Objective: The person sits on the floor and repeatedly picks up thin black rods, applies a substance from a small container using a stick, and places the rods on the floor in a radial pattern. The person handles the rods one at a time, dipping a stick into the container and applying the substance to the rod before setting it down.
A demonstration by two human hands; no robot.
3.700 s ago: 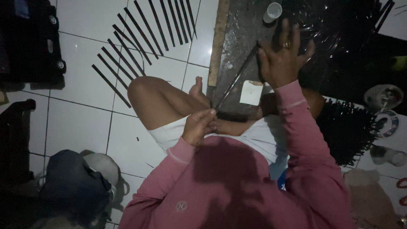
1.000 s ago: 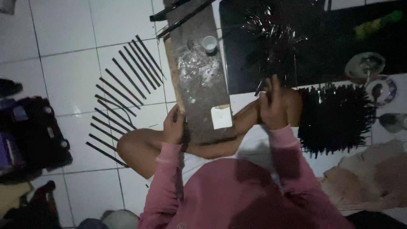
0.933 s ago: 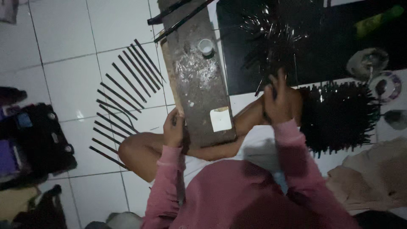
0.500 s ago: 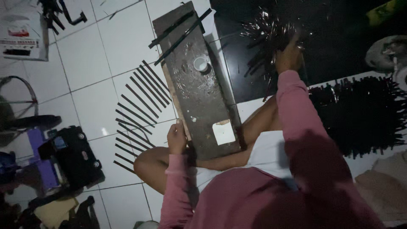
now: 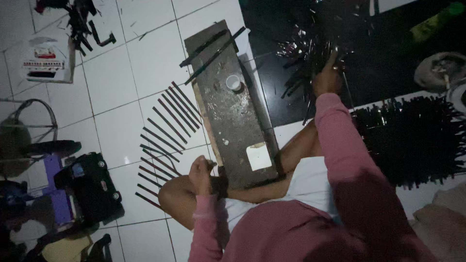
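A long worn wooden board [image 5: 228, 114] lies across my lap, with a small white cup [image 5: 233, 82] and a white square pad [image 5: 258, 156] on it. Two dark sticks [image 5: 209, 48] rest on its far end. My left hand [image 5: 201, 172] sits curled at the board's near left corner, over my knee. My right hand [image 5: 326, 77] reaches far out into a loose pile of dark shiny sticks [image 5: 306, 46] on a black mat, one finger raised; whether it grips one is hidden. A fanned row of dark sticks [image 5: 165, 131] lies on the white tiles left of the board.
A second dense heap of dark sticks [image 5: 412, 140] lies to the right. Round dishes [image 5: 439, 73] stand at the far right. A black toy car [image 5: 90, 187], a printed packet [image 5: 46, 58] and dark scraps [image 5: 80, 19] are on the floor to the left.
My right hand has gone from just above my lap out to the far pile of sticks. My left hand has stayed at the board's near corner. The view has tilted.
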